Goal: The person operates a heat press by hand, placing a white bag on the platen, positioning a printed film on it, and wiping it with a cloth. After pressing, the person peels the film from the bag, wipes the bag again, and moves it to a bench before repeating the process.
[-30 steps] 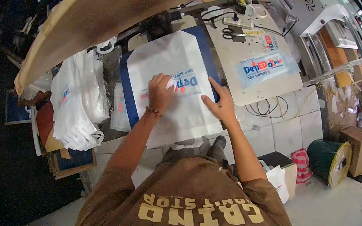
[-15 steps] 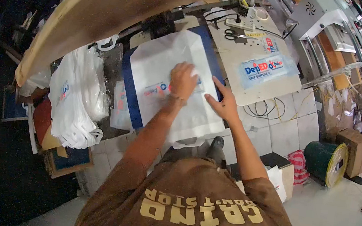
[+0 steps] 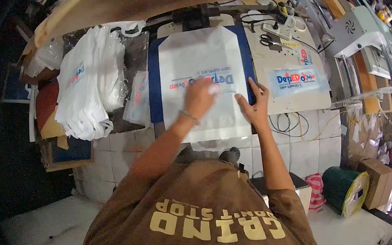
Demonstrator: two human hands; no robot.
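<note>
the right hand is spread at the white bag. the left hand is blurred — we cannot tell its grip.

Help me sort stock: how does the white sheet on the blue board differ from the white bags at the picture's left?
The white sheet lies spread flat; the white bags are bunched together. The left hand is over the sheet, the right hand at its edge; neither touches the bags. Sheet and bags are both white, with blue-and-red print.

Two hands (left one blurred) at a white sheet.
</note>
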